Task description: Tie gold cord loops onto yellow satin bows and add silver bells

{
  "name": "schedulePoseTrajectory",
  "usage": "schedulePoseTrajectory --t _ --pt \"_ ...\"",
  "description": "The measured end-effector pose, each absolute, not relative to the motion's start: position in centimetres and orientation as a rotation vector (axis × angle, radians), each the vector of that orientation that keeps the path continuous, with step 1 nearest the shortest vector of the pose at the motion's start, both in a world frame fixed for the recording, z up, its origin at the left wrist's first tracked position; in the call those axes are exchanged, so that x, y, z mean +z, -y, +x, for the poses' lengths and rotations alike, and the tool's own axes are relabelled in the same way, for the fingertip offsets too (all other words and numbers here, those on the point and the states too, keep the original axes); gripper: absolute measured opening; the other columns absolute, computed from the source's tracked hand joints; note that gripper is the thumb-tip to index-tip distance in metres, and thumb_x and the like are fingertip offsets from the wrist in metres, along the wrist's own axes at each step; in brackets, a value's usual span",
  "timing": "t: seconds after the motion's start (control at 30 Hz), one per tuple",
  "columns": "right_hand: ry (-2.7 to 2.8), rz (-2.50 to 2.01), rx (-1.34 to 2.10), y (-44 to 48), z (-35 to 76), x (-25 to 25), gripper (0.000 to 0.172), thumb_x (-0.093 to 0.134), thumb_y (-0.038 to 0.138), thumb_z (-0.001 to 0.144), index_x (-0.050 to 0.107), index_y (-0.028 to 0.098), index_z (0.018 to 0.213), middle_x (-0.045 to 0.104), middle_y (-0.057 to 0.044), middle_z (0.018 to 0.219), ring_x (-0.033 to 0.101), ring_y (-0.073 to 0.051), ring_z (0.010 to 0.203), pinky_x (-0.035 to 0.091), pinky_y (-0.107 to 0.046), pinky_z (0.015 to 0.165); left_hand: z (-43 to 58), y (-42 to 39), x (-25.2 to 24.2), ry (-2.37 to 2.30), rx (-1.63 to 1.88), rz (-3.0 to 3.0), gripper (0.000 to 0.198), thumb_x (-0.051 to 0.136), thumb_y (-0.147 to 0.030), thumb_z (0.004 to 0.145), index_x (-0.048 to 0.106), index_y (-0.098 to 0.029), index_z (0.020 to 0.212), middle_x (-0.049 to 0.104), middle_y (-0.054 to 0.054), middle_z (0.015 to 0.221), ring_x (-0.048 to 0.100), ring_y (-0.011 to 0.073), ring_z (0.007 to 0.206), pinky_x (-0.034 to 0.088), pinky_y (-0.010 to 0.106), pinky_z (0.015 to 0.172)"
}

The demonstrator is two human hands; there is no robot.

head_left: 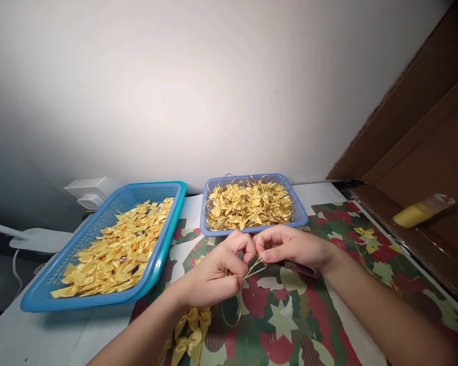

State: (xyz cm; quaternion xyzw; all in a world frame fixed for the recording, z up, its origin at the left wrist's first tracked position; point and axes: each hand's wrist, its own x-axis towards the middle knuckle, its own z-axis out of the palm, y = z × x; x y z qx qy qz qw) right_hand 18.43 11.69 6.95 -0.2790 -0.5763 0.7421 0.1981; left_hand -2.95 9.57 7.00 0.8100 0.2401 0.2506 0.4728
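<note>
My left hand (213, 274) and my right hand (290, 246) meet over the patterned mat (282, 315), fingers pinched together. Between them runs a thin gold thread (254, 268), held by both hands; a loop of it hangs down below the left hand. What else the left fist encloses is hidden. Under my left wrist lie a few yellow ribbon bows (193, 330) on the mat. Just beyond my hands stands a small blue basket (252, 230) full of yellow bows with gold loops.
A larger blue tray (99, 300) of plain yellow bows sits at the left. A yellow glue bottle (423, 210) lies on a brown ledge at the right. One loose bow (364, 233) rests on the mat. A white plug and cable are at the far left by the wall.
</note>
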Motion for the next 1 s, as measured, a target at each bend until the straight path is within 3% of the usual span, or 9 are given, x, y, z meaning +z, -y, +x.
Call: schedulePoseTrajectory --t 0.23,0.5,0.6,0.73,0.9,1.0 --pt "1.548 -1.051 1.470 -11.2 17.4 6.5 0.024 0.080 0.032 0.071 0.062 0.018 0.079 0.054 0.003 0.073 0.049 -0.012 0.066 0.041 -0.025 0.062 -2.8 -9.7 6.1 -0.763 0.776 1.733 0.032 0.043 -0.024 0.087 0.042 -0.018 0.056 0.039 0.001 0.081 0.042 0.0175 0.079 0.035 0.030 0.073" --pt "1.590 -0.983 1.353 -10.2 16.6 6.7 0.013 0.071 0.032 0.079 0.072 0.019 0.081 0.063 -0.001 0.076 0.055 -0.013 0.070 0.045 -0.027 0.064 -2.2 -9.2 5.7 -0.921 0.819 1.927 0.034 0.045 -0.029 0.093 0.053 -0.018 0.062 0.043 0.002 0.083 0.046 0.0187 0.085 0.037 0.031 0.079" --pt "1.614 -1.014 1.358 -10.1 16.4 6.7 0.018 0.069 0.034 0.081 0.071 0.018 0.075 0.065 -0.002 0.076 0.058 -0.015 0.072 0.047 -0.028 0.067 -1.7 -8.9 5.7 -0.950 0.803 1.957 0.032 0.046 -0.028 0.093 0.060 -0.018 0.066 0.047 0.003 0.086 0.047 0.0193 0.088 0.038 0.032 0.081" --pt "1.688 -1.053 1.525 -10.3 16.8 6.8 0.023 0.067 0.036 0.083 0.070 0.016 0.070 0.063 -0.001 0.068 0.056 -0.012 0.061 0.046 -0.026 0.059 -1.3 -7.9 5.3 -0.945 0.767 1.857 0.026 0.049 -0.031 0.093 0.068 -0.020 0.079 0.052 0.004 0.090 0.049 0.0201 0.091 0.038 0.031 0.083" --pt "1.837 -1.079 1.504 -10.0 17.4 6.3 0.016 0.069 0.031 0.081 0.074 0.017 0.076 0.069 -0.004 0.077 0.061 -0.015 0.071 0.048 -0.027 0.064 -1.2 -6.6 4.1 -1.050 0.794 1.471 0.041 0.049 -0.040 0.093 0.062 -0.017 0.062 0.053 0.002 0.075 0.048 0.0173 0.076 0.039 0.028 0.070" --pt "1.886 -1.100 1.422 -9.3 17.5 5.9 0.013 0.069 0.027 0.082 0.076 0.018 0.076 0.070 -0.003 0.078 0.062 -0.016 0.072 0.049 -0.028 0.067 -1.1 -6.4 3.6 -1.101 0.806 1.271 0.036 0.059 -0.042 0.087 0.066 -0.017 0.062 0.052 0.000 0.063 0.045 0.0140 0.064 0.036 0.025 0.060"
